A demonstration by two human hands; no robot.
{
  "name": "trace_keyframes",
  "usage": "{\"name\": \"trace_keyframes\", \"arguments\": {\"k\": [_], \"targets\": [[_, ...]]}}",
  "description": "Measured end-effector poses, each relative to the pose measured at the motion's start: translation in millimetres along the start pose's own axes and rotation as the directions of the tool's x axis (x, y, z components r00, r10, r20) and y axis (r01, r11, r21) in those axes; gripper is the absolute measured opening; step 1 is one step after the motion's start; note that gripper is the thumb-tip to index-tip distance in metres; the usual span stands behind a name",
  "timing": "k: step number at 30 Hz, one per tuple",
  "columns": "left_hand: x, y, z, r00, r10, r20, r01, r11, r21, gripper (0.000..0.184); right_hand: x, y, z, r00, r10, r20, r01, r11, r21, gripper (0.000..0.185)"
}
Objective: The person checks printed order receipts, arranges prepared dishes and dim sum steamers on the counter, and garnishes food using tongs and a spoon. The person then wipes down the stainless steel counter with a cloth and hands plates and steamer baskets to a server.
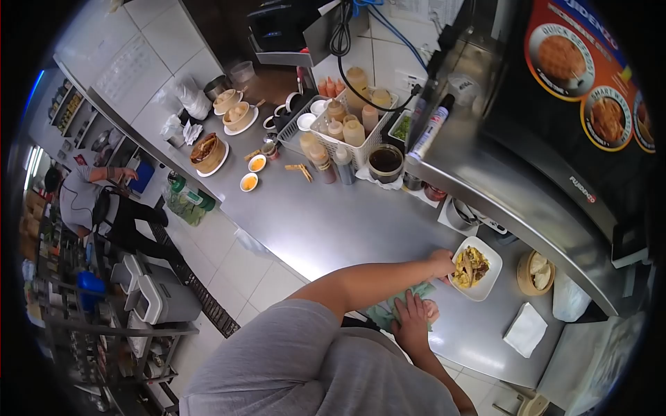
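My left hand (442, 265) grips the near left rim of a white square dish (494, 265) that holds a yellow, egg-like food with brown pieces (470, 267). The dish is at the right part of the steel counter. Just below it, my right hand (412, 317) presses on a crumpled green cloth (380, 316) at the counter's front edge, its fingers bent over the cloth. Part of the cloth is hidden under that hand and the left forearm. Right of the dish stands a bamboo steamer (527, 283) with white buns inside.
White napkins (526, 330) lie on the steel counter (291, 222). Along the back are a dark sauce tub (385, 163), a basket of sauce bottles (359, 151), small orange sauce dishes (249, 182) and several steamers (209, 152). A microwave (583, 194) overhangs the right. Another person (104, 201) stands far left.
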State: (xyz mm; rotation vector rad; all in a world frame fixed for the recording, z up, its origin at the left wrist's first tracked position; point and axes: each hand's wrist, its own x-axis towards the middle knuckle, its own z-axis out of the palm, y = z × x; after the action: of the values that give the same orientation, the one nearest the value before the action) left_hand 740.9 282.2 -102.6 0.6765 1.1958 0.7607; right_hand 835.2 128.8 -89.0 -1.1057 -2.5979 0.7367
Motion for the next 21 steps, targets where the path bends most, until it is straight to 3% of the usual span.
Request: {"name": "trace_keyframes", "arguments": {"k": [1,2,5,8,9,12,13,14,15,16,17,20,21], "targets": [[2.9,-5.1,-2.5,1.0,-0.006,-0.008,0.006,0.996,-0.087,0.047,5.5,-5.5,1.5,1.0,0.005,-0.007,-0.005,1.0,0.001,0.055],[-2.0,-3.4,-5.7,0.998,-0.067,-0.006,0.067,0.996,-0.062,0.058,12.1,-12.4,2.3,1.0,0.017,-0.013,-0.017,1.0,0.0,0.055],[-27.1,-6.1,-28.0,0.962,0.267,-0.058,-0.231,0.91,0.345,0.067,39.1,-27.1,20.1,1.0,-0.008,-0.002,0.008,1.0,0.017,0.053],[-84.0,-7.1,-98.5,0.892,0.449,0.044,-0.445,0.859,0.252,0.066,95.1,-46.6,52.1,0.992,-0.101,0.077,0.099,0.995,0.029,0.051],[-109.0,-4.0,-132.6,0.869,0.494,-0.012,-0.479,0.85,0.219,0.063,115.4,-58.7,61.8,0.984,-0.132,0.116,0.13,0.991,0.03,0.051],[-176.5,-4.5,-271.3,0.784,0.548,-0.292,-0.488,0.835,0.256,0.052,180.5,-110.6,88.7,0.974,-0.226,-0.02,0.225,0.973,-0.05,0.052],[-210.4,7.1,-318.4,0.728,0.475,-0.494,-0.413,0.879,0.236,0.043,200.7,-127.2,99.9,0.971,-0.237,-0.011,0.236,0.97,-0.057,0.052],[-223.9,-6.0,-382.2,0.566,0.506,-0.652,-0.571,0.81,0.133,0.035,220.4,-143.9,111.4,0.97,-0.243,-0.004,0.242,0.968,-0.065,0.051],[-239.3,-20.7,-454.2,0.397,0.456,-0.797,-0.629,0.767,0.126,0.032,239.0,-162.0,122.7,0.97,-0.245,0.001,0.244,0.967,-0.073,0.051],[-261.4,-17.0,-511.5,0.178,0.279,-0.944,-0.54,0.829,0.144,0.032,255.6,-180.0,132.0,0.969,-0.246,-0.013,0.245,0.967,-0.072,0.049],[-273.9,-45.5,-593.1,0.098,0.21,-0.973,-0.561,0.819,0.121,0.039,270.3,-196.8,140.4,0.968,-0.251,-0.025,0.248,0.966,-0.075,0.048],[-321.4,-66.8,-738.9,0.076,-0.149,-0.986,-0.657,0.736,-0.162,0.037,281.8,-222.2,152.3,0.98,-0.2,-0.009,0.198,0.975,-0.099,0.045],[-329.8,-64.2,-764.0,0.12,-0.174,-0.977,-0.652,0.728,-0.209,0.037,283.6,-224.7,153.5,0.985,-0.17,-0.013,0.168,0.98,-0.103,0.044]]}}
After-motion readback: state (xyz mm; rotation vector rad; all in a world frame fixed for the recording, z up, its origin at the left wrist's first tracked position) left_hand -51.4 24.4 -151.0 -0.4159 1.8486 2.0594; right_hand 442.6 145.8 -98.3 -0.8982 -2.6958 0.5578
